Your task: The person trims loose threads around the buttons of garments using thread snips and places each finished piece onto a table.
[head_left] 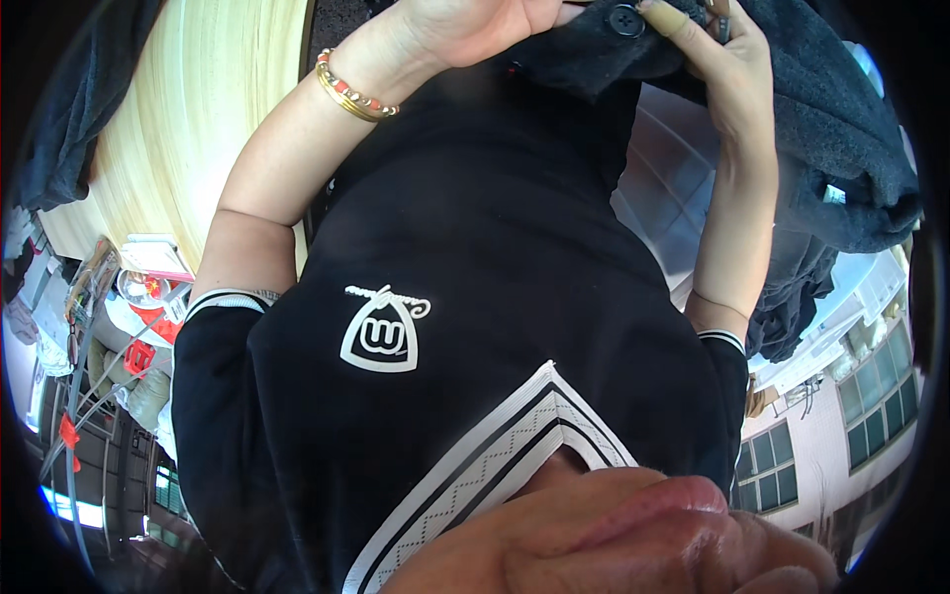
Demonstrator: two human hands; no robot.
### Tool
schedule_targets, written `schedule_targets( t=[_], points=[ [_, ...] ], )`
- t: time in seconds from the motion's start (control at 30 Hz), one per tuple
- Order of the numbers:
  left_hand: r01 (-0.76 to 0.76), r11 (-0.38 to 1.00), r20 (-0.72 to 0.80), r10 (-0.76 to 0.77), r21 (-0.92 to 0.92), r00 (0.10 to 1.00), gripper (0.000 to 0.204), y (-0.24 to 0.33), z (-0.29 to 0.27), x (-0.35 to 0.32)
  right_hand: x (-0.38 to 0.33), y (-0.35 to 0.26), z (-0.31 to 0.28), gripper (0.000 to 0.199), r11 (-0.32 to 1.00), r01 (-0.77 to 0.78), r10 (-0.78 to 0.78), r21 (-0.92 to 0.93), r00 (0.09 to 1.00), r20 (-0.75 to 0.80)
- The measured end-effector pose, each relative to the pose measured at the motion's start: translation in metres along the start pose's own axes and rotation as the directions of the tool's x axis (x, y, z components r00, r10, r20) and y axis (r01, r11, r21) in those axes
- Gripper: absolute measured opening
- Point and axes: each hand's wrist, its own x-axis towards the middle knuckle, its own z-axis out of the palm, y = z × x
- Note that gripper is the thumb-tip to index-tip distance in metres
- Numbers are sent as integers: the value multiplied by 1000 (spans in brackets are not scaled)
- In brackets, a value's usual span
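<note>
A dark, fuzzy garment [584, 54] with a round black button [625, 20] is stretched between my hands at the upper edge. My right hand [727, 59] is closed on the cloth beside the button, its thumb wrapped in a yellowish covering and pressing close to it. Against its fingers shows a narrow dark metal piece [723, 28], too small to name. My left hand [485, 30], with bracelets [351, 99] at the wrist, pinches the cloth's left side; the upper edge cuts off part of this hand.
A pale wooden table [198, 109] stands at the left, with dark cloth [84, 99] over its far-left side. More dark fabric [841, 139] is heaped right of my right arm, by a translucent plastic bin [663, 168]. Assorted items, including a red plastic piece [139, 356], sit at lower left.
</note>
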Motion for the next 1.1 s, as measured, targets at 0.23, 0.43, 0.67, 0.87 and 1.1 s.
schedule_targets(
  t=[0.23,0.43,0.67,0.87,1.1],
  points=[
    [157,945,-84,-138,288,987,49,5,-15,2,13,3,-34,9,996,18,9,88,954,-299],
    [238,924,-192,-186,299,964,31,-8,-28,-5,41,76,-153,15,605,-83,236,792,969,-78],
    [274,908,-150,-237,317,960,31,2,-27,-7,30,22,-81,19,885,4,152,466,943,-296],
    [298,909,-118,-275,292,954,30,5,-22,-5,33,29,-100,22,830,-24,229,557,925,-302],
    [429,806,-232,-362,407,903,22,13,-34,-5,34,25,-106,21,740,56,259,670,896,-361]
  ],
)
